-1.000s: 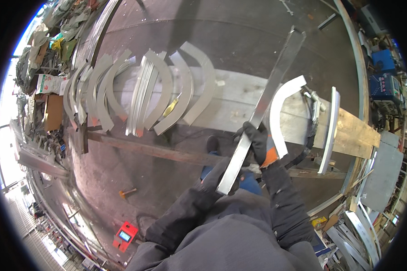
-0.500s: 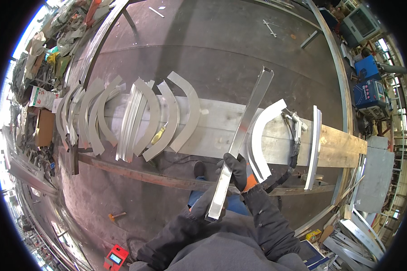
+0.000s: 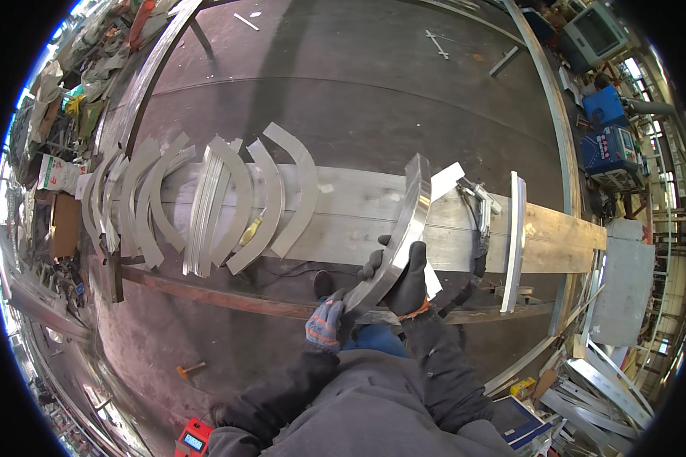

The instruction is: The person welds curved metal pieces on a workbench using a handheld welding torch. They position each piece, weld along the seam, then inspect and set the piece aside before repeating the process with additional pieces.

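A curved, shiny metal strip (image 3: 405,228) is held slantwise above the bench, its lower end close to my body. My right hand (image 3: 405,283), in a dark glove with an orange cuff, is wrapped round its middle. At the lower end, my left hand (image 3: 325,324), in a patterned grey and orange glove, is closed on the strip, its fingertips partly hidden. Behind the strip, a white curved piece (image 3: 447,180) lies mostly covered. Right of it, a torch-like tool (image 3: 482,199) with a dark cable rests on the boards.
Several grey curved pieces (image 3: 301,190) and a bundle of straight strips (image 3: 208,217) lie on the bench (image 3: 351,190) at left. A long upright-lying profile (image 3: 514,240) crosses its right part. A rusty beam (image 3: 213,293) runs along the near side. A hammer (image 3: 192,370) lies on the floor.
The held strip has been turned, so its curve now shows, and its top end has dropped. My left hand has moved left into plainer view. The whole view has shifted slightly.
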Action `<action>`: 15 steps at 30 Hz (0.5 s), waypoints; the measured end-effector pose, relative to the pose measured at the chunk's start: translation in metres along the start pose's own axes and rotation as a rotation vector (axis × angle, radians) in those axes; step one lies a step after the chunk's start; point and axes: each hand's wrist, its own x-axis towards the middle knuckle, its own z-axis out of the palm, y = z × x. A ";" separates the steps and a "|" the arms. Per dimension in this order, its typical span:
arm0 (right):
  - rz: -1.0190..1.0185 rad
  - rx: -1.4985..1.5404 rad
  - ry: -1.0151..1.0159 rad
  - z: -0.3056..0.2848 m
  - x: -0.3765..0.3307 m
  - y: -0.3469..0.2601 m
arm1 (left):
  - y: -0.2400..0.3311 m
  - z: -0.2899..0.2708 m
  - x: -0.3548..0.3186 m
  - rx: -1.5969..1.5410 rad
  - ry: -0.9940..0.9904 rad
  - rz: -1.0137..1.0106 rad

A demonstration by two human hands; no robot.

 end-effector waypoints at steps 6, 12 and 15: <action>-0.067 -0.079 -0.206 -0.002 -0.013 0.009 | -0.034 0.030 -0.003 -0.069 -0.121 -0.007; -0.127 -0.390 -0.231 -0.006 -0.028 0.017 | -0.021 0.042 -0.002 -0.184 -0.197 -0.233; -0.160 -0.426 -0.233 -0.011 -0.027 0.017 | -0.028 0.049 -0.003 -0.160 -0.228 -0.204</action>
